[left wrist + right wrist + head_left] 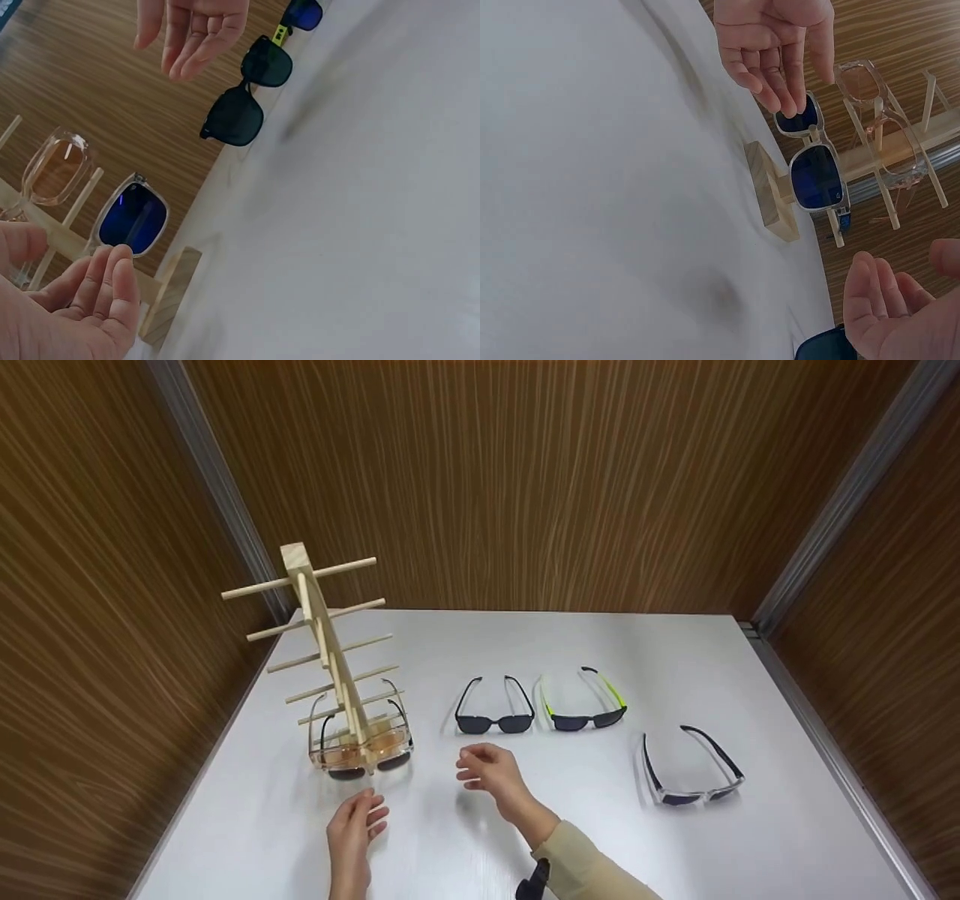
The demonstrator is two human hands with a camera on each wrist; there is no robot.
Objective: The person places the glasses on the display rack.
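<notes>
Head view: we log left hand near two pairs of glasses on the stand, right hand near black sunglasses; both loosely relaxed, empty. Left-hand contact we cannot judge.

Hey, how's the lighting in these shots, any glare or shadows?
Head view: bright, with a pale sheen on the white tabletop near the right hand; left wrist view: dimmer, a white reflection on an orange lens; right wrist view: also dim, soft shadow on the tabletop.

I count five pairs of sunglasses: two on one wooden rack near the left edge of one table, two toward its back, one nearer its right; my hands, two.
</notes>
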